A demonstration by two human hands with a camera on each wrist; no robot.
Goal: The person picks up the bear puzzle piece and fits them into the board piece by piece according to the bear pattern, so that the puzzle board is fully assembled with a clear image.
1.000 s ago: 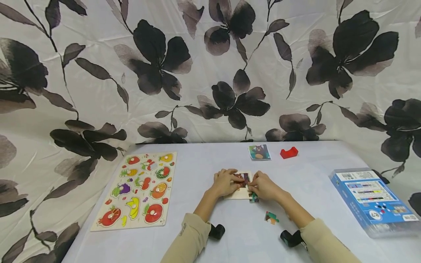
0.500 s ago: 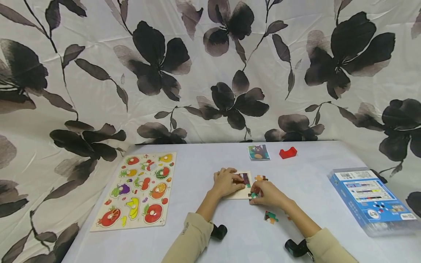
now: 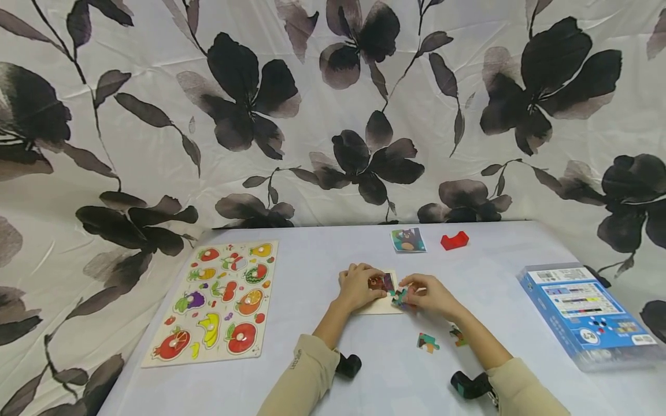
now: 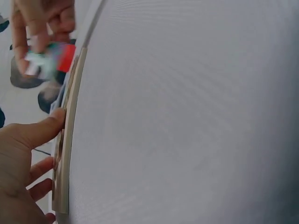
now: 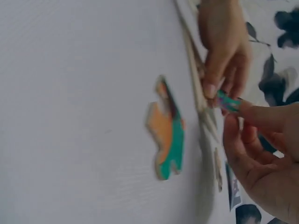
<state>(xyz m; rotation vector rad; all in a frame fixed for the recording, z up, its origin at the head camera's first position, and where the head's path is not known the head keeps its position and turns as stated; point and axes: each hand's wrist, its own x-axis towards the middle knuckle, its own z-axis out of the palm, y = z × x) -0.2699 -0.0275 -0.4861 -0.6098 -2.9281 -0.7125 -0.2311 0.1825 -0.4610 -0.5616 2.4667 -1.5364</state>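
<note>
My left hand (image 3: 358,287) rests on the left part of a small pale puzzle board (image 3: 380,310), which has brown and purple pieces (image 3: 381,282) laid in its upper part. In the left wrist view, the thumb touches the board's face near its edge. Over the board's right side, my right hand (image 3: 429,296) pinches a green jigsaw piece (image 5: 228,101) between thumb and fingers. That piece is blurred in the left wrist view. A loose orange, green and brown piece (image 3: 428,342) lies nearer me, with another piece (image 3: 458,336) partly behind the right forearm.
A bear picture card (image 3: 408,240) and a red notched object (image 3: 455,240) lie at the back. On the left is a fruit puzzle board (image 3: 244,315). A blue and clear box (image 3: 588,312) stands at the right. Black wrist cameras (image 3: 348,366) sit by both cuffs.
My right hand has moved from pieces at the board's right edge to the green piece at its lower right corner and raised it slightly. The left hand stays on the board.
</note>
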